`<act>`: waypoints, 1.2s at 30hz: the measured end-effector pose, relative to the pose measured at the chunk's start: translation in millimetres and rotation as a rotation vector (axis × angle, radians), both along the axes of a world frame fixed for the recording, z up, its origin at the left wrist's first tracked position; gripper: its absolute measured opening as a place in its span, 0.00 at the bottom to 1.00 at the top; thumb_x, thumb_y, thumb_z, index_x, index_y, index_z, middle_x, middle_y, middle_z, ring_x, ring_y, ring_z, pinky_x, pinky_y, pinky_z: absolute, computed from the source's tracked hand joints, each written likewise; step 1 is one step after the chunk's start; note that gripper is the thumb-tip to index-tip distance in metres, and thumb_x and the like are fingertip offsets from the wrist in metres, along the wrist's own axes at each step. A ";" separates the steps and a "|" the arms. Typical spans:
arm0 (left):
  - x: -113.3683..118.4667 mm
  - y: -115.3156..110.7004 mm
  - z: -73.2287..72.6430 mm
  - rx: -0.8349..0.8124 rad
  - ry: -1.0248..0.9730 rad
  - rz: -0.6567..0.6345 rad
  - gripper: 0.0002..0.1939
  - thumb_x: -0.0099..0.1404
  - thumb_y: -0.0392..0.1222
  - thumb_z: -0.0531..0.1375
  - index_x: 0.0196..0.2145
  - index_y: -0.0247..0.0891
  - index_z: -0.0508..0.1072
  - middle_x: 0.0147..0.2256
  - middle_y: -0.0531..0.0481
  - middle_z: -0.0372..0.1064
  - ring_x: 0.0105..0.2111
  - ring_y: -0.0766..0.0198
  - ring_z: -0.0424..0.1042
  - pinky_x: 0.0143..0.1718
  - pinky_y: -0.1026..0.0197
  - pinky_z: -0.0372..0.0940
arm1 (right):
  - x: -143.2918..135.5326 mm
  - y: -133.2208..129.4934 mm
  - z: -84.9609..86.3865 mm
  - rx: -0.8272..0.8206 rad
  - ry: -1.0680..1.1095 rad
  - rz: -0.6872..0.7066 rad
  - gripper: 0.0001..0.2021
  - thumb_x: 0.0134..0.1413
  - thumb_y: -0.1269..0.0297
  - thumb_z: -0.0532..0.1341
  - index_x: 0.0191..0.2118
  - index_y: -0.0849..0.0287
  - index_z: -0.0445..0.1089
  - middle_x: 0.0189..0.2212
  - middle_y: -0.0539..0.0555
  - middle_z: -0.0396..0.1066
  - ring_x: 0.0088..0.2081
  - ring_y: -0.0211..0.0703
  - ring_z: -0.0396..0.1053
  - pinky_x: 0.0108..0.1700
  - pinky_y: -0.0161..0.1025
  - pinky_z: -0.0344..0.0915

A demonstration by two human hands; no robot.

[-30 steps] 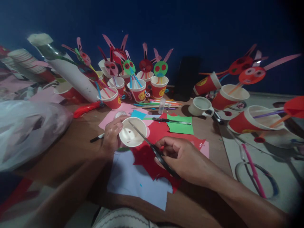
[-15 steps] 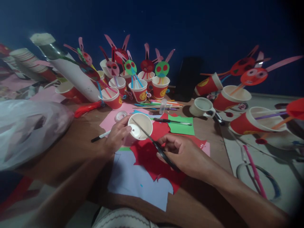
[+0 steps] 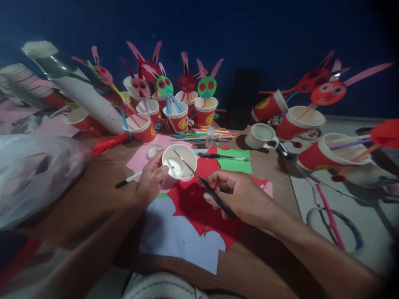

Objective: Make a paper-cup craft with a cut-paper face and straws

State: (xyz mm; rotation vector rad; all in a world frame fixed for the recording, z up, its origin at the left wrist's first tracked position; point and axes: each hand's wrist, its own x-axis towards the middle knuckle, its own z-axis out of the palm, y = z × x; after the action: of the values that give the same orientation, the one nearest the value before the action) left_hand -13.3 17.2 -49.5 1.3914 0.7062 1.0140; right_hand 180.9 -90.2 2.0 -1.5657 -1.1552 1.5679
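Observation:
My left hand [image 3: 153, 179] is closed around the side of a paper cup [image 3: 186, 158], its mouth tilted toward me. A small dark hole shows in the cup's white bottom. My right hand [image 3: 232, 193] grips a pair of scissors [image 3: 215, 198] by the black handles. The blades look closed and point up and left over the cup's opening; whether the tip touches the inside I cannot tell. Beneath both hands lie cut sheets of red paper [image 3: 199, 211] and pale blue paper [image 3: 182, 245].
Several red cups with paper rabbit faces, one a green face [image 3: 207, 86], stand along the back. A mug [image 3: 261, 136], a pen [image 3: 222, 157] on green paper [image 3: 237, 165], a marker [image 3: 127, 180] and a small clear bottle [image 3: 210, 137] surround the work. A plastic bag [image 3: 40, 174] bulges at left.
The whole view has shifted slightly, so everything sits a little further left and up. Both hands keep their hold on the cup and scissors, with hardly any movement between them.

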 end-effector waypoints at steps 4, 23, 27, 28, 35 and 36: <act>-1.9 1.6 -2.3 0.048 0.017 -0.004 0.27 0.55 0.50 0.59 0.52 0.38 0.65 0.48 0.43 0.65 0.50 0.47 0.63 0.51 0.48 0.57 | -4.0 -0.9 0.0 0.052 -0.022 -0.012 0.05 0.48 0.64 0.62 0.34 0.56 0.67 0.21 0.45 0.65 0.20 0.29 0.58 0.19 0.26 0.55; -14.4 3.5 3.2 0.137 0.028 -0.029 0.32 0.53 0.54 0.59 0.52 0.37 0.64 0.49 0.41 0.64 0.49 0.45 0.63 0.51 0.46 0.57 | -21.2 -5.8 5.9 -0.034 0.069 -0.057 0.07 0.50 0.66 0.60 0.37 0.59 0.68 0.19 0.44 0.62 0.19 0.29 0.56 0.19 0.26 0.57; -13.7 2.0 2.2 0.130 0.008 -0.023 0.29 0.55 0.53 0.59 0.52 0.38 0.64 0.49 0.42 0.64 0.49 0.48 0.63 0.50 0.48 0.59 | -22.3 -6.4 5.4 -0.041 0.080 -0.065 0.07 0.48 0.65 0.62 0.35 0.59 0.68 0.18 0.43 0.61 0.18 0.28 0.57 0.20 0.26 0.57; -13.3 1.9 1.6 0.127 0.004 -0.023 0.29 0.55 0.52 0.59 0.52 0.38 0.63 0.49 0.42 0.64 0.49 0.48 0.63 0.51 0.48 0.59 | -22.2 -6.3 4.9 -0.043 0.089 -0.067 0.07 0.48 0.65 0.63 0.35 0.59 0.68 0.18 0.43 0.61 0.18 0.28 0.57 0.20 0.26 0.56; -10.3 1.6 -0.7 0.095 -0.003 -0.025 0.27 0.56 0.51 0.59 0.51 0.40 0.64 0.50 0.43 0.64 0.50 0.48 0.63 0.52 0.49 0.57 | -20.5 -3.3 2.0 -0.082 0.174 -0.105 0.11 0.43 0.62 0.66 0.33 0.59 0.68 0.16 0.42 0.61 0.17 0.29 0.57 0.18 0.26 0.58; -9.9 1.6 -0.5 0.082 -0.006 -0.029 0.26 0.56 0.50 0.59 0.51 0.40 0.64 0.49 0.44 0.64 0.49 0.49 0.63 0.52 0.49 0.58 | -20.4 -2.9 2.1 -0.087 0.181 -0.112 0.11 0.43 0.62 0.67 0.33 0.59 0.68 0.16 0.42 0.61 0.16 0.29 0.57 0.18 0.26 0.58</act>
State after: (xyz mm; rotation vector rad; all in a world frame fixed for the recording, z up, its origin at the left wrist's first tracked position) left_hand -23.2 18.7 -50.0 1.4643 0.6446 1.0340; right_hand 160.4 -93.2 4.1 -1.4825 -0.8969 1.6659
